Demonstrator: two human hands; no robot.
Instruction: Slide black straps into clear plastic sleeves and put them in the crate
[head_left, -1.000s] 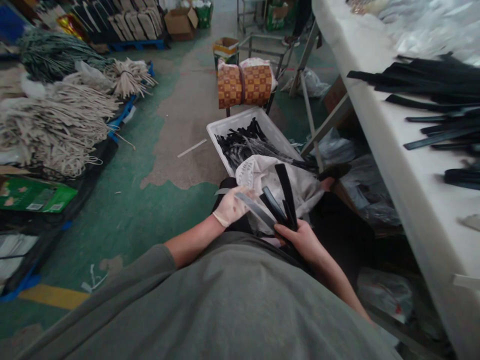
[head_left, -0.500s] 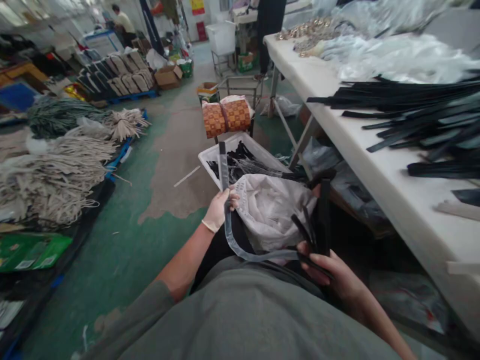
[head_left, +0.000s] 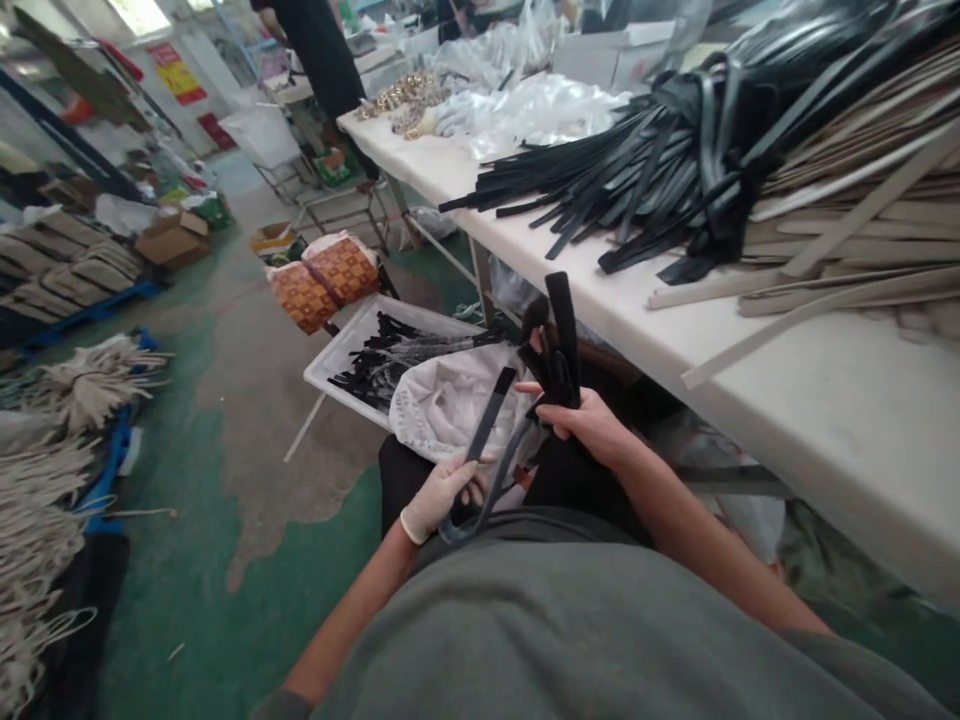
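My left hand (head_left: 444, 492), in a pale glove, is closed on a black strap (head_left: 489, 418) whose free end points up and to the right. The strap loops down below the hand and runs up towards my right hand (head_left: 583, 425). That hand grips a bunch of black straps (head_left: 559, 350), their ends standing up above the fingers. Between my hands and a white tray lies an open white sack (head_left: 442, 400) at my lap. Several black strips (head_left: 382, 350) lie in the white tray (head_left: 324, 372) beyond it.
A long white table (head_left: 600, 290) on the right carries black straps (head_left: 645, 160), beige straps (head_left: 862, 220) and clear plastic bags (head_left: 525, 110). An orange checked roll (head_left: 322, 282) stands behind the tray. Beige cord bundles (head_left: 45, 510) lie on the left floor. A person in dark clothes (head_left: 319, 60) stands far off.
My view has turned to the right. My hands have come closer together, the right one raised with its bunch, and the stretched strap now hangs in a tighter loop.
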